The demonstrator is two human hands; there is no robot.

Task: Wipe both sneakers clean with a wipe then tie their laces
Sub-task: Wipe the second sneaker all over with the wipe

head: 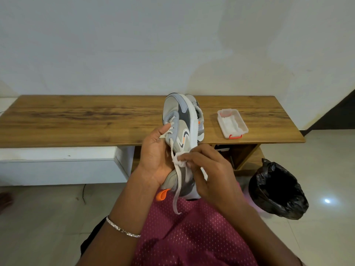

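Grey-white sneaker (180, 131) on its side, orange accents, laces (177, 181) dangling

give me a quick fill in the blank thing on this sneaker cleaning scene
The left hand holds a sneaker while the right hand presses a white ____ against it.
The clear box sits on the wooden ____.
The bin on the floor has a ____ liner.
Missing: wipe, bench, black.
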